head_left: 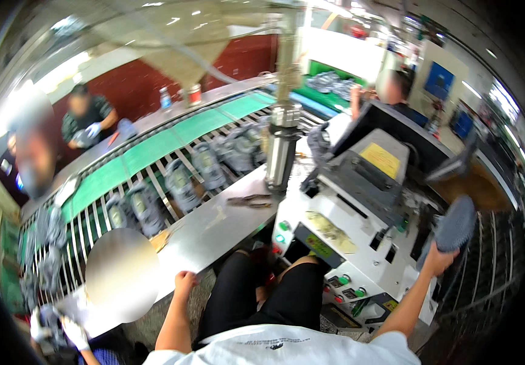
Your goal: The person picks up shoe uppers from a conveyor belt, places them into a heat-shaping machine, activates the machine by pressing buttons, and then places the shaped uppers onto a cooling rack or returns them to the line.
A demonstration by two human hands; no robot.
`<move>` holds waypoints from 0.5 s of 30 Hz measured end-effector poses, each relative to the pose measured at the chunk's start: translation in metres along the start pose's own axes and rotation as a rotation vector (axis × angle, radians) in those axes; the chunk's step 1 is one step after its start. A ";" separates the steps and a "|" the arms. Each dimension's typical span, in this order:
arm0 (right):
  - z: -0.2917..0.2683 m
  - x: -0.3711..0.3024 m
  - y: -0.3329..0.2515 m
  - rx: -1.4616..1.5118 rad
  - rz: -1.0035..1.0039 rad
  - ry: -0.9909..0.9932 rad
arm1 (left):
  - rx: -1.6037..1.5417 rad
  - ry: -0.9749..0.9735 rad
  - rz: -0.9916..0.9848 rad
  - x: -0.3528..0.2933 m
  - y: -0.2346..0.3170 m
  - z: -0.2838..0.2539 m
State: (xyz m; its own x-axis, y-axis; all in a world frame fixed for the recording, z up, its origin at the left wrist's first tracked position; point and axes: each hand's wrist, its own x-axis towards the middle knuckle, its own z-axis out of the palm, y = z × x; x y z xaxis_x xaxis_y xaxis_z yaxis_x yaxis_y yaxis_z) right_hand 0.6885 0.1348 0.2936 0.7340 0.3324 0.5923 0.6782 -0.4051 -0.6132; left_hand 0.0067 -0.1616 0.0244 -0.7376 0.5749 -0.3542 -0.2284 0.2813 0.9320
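My right hand (441, 259) is raised over the right side of a white and grey machine (360, 201). It is wrapped round a dark grey shoe (459, 224), whose textured sole faces up and outward. Beside the front edge of the metal bench (217, 228), my left hand (185, 281) hangs with its fingers curled in. Nothing shows in it. Green and red buttons sit on the machine's front panel, close to my knees.
A roller conveyor (171, 152) carries several grey shoes (147, 210) beyond the bench. A metal post (283, 140) rises beside the machine. Dark roller racking (487, 261) lies at right. Co-workers are across the line, at back right, and at lower left with gloved hands (73, 331).
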 end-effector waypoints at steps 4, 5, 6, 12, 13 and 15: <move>-0.021 -0.054 0.047 0.251 -0.029 0.179 | 0.365 -0.057 0.056 -0.005 -0.001 0.016; -0.022 -0.066 0.060 0.330 -0.041 0.248 | 0.436 -0.082 0.086 -0.003 -0.008 0.020; -0.028 -0.075 0.077 0.390 -0.058 0.334 | 0.444 -0.164 0.127 -0.009 -0.001 0.033; -0.090 -0.185 0.004 1.072 0.279 -0.398 | 0.023 -0.727 0.117 -0.080 0.069 0.077; -0.067 -0.189 0.024 1.302 0.270 -0.632 | -0.079 -0.846 0.166 -0.087 0.078 0.086; -0.067 -0.230 -0.011 1.533 0.291 -1.011 | -0.250 -0.997 0.250 -0.114 0.110 0.096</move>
State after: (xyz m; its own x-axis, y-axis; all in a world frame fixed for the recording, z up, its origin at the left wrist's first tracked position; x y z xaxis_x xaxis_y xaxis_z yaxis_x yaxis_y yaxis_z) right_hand 0.5097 0.0050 0.1988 0.1681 0.9533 0.2508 -0.4437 0.3004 -0.8443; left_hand 0.1268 -0.1220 0.1597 0.0482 0.9974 0.0534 -0.3501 -0.0332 0.9361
